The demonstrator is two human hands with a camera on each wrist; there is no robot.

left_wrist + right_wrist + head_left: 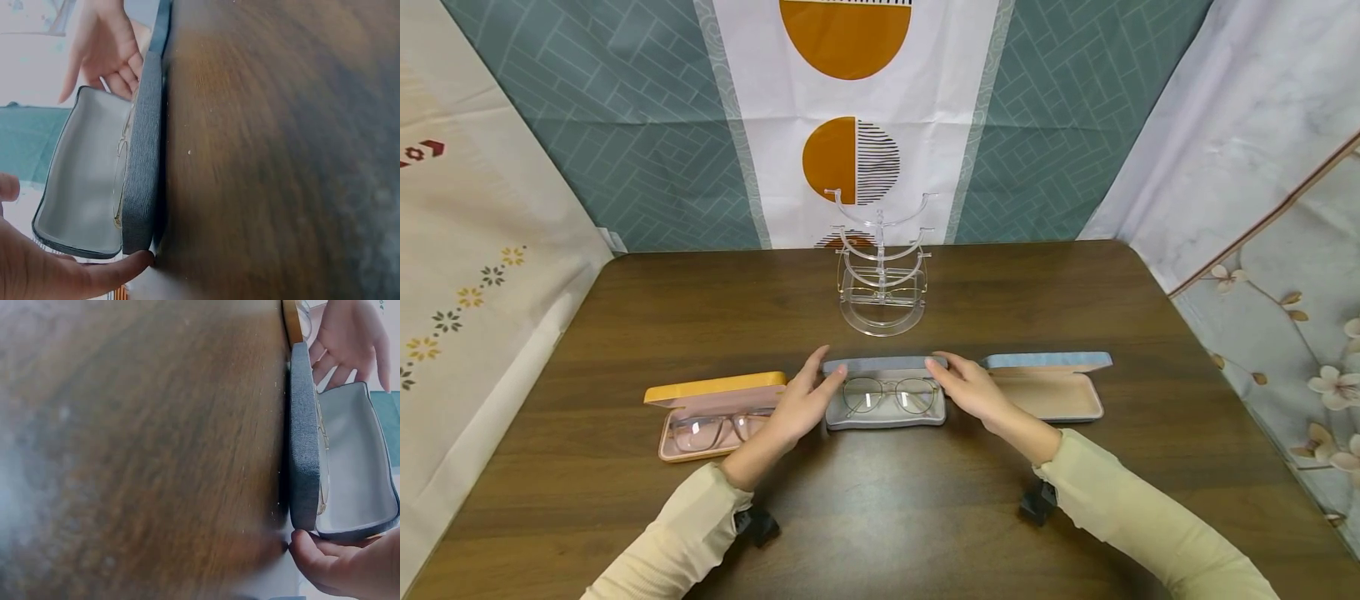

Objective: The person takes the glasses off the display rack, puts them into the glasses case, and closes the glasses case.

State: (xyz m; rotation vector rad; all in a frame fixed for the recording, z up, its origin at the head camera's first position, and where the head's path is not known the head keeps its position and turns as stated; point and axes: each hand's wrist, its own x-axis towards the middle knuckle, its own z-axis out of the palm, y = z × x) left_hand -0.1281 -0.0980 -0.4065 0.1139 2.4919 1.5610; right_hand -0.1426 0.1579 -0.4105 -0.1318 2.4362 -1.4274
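In the middle of the head view a grey glasses case (887, 423) stands with its lid raised. Inside it lies a pair of thin round-framed glasses (865, 396). My left hand (805, 404) is at the case's left end, its thumb near the lid's corner; in the left wrist view a fingertip touches the lower shell. On the opposite end is my right hand (973, 390), thumb by the lid and fingers extended behind it. The right wrist view has its fingertip (300, 540) against the end of the lower shell.
To the left, a yellow case (715, 388) with a raised lid holds clear-framed glasses (696, 433), partly behind the left forearm. A light blue case (1060, 400) lies open at right. Behind stands a clear tiered display stand (883, 329), apparently with thin-framed glasses low on it.
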